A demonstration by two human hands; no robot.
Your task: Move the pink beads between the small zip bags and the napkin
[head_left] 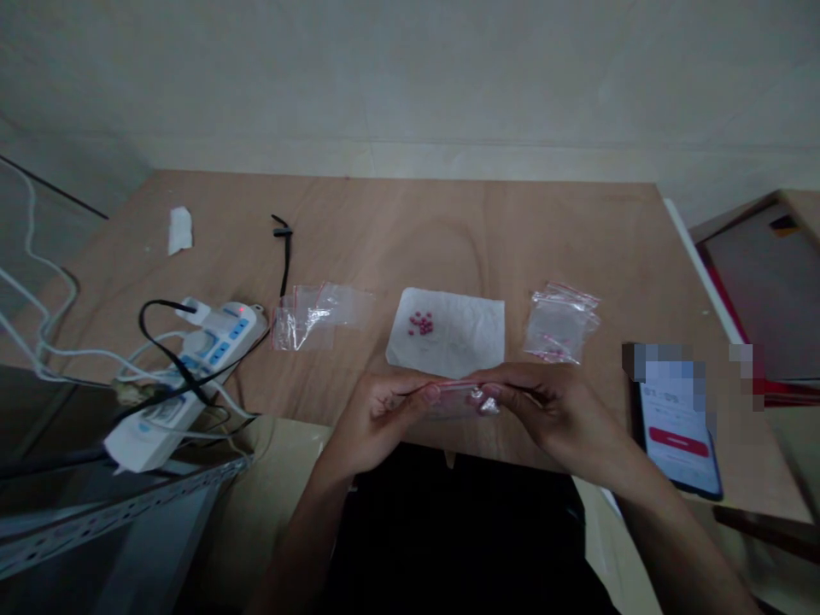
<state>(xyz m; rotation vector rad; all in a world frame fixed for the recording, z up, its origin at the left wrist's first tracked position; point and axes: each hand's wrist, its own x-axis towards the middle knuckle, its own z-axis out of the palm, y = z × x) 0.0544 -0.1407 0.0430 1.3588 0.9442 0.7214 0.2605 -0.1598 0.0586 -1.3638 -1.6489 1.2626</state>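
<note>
A small clear zip bag (456,403) is stretched between my two hands at the table's front edge, its red-edged mouth upward. My left hand (390,414) pinches its left end between thumb and fingers. At the other end my right hand (541,406) pinches the bag's top corner. Just beyond them a white paper sheet (471,329) lies flat, bearing a little cluster of red beads (423,325). To its left rest flat clear zip bags (311,320). On the right, a pile of zip bags (562,320) has some red bits inside.
A white power strip (192,384) with tangled cables stands at the left edge. Behind the bags lies a black strap (285,256), and farther left a scrap of white paper (180,231). A phone (676,427) with a lit screen lies at the right.
</note>
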